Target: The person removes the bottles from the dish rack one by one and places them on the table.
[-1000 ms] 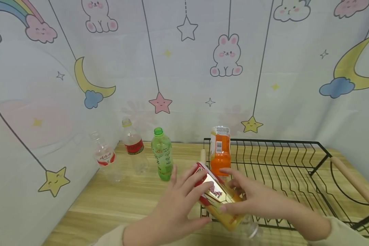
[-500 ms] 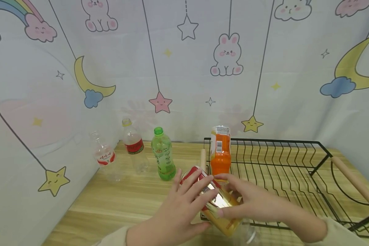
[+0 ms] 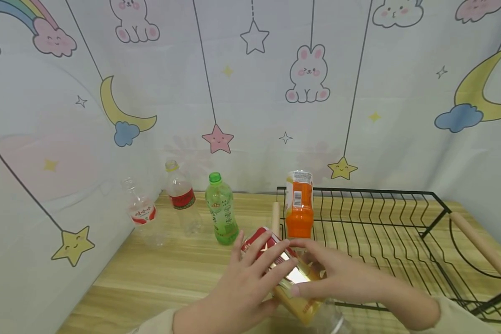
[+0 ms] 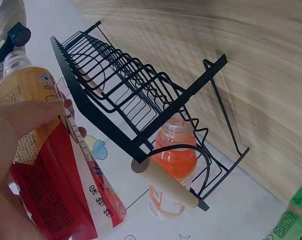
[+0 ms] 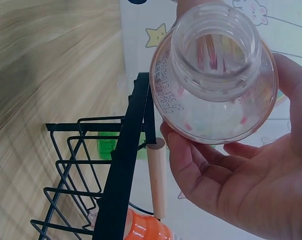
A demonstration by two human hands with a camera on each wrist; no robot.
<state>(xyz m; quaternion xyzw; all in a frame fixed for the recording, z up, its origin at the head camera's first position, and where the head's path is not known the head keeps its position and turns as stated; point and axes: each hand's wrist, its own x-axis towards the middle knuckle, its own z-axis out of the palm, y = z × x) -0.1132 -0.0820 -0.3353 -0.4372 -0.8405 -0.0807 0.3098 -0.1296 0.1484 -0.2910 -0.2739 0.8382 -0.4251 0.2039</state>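
A plastic bottle (image 3: 295, 304) with a red and gold wrapper is held tilted between both hands, its clear, capless neck pointing down toward the front right. My left hand (image 3: 244, 283) grips the red base end, fingers spread over its top; in the left wrist view the thumb lies across the gold part of the bottle (image 4: 56, 185). My right hand (image 3: 334, 266) holds the neck end between thumb and fingers. Seen from the right wrist, the mouth of the bottle (image 5: 215, 117) is uncovered, and the fingers curl round its shoulder.
A black wire rack (image 3: 384, 241) with wooden handles stands on the wooden table (image 3: 142, 287). An orange bottle (image 3: 299, 204) sits upside down in its left end. To the left stand a green bottle (image 3: 222, 211), a red-labelled bottle (image 3: 183, 197) and a clear bottle (image 3: 144, 215).
Both hands have moved slightly down and to the left with the bottle. The left fingers lie further across its wrapper. The other bottles and the rack stay put.
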